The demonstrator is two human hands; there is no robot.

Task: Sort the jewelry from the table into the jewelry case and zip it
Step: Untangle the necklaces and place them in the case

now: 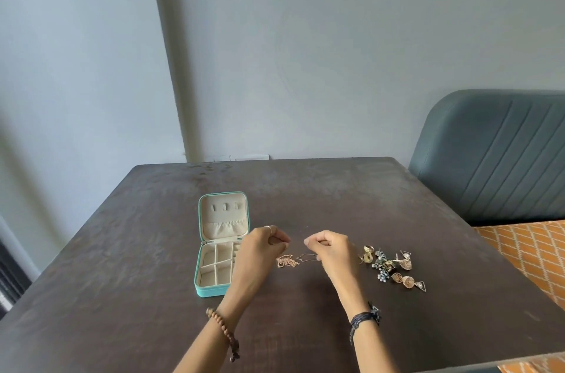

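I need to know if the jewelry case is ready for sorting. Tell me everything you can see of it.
The jewelry case is small, square, with a teal outside and a cream lining that looks soft. It lies open on the dark table, left of the hands, its lid tipped back. The lid shows a row of small tabs above a gathered pocket. The base is split by dividers into compartments that look empty. The left hand covers its right edge; whether they touch is unclear.
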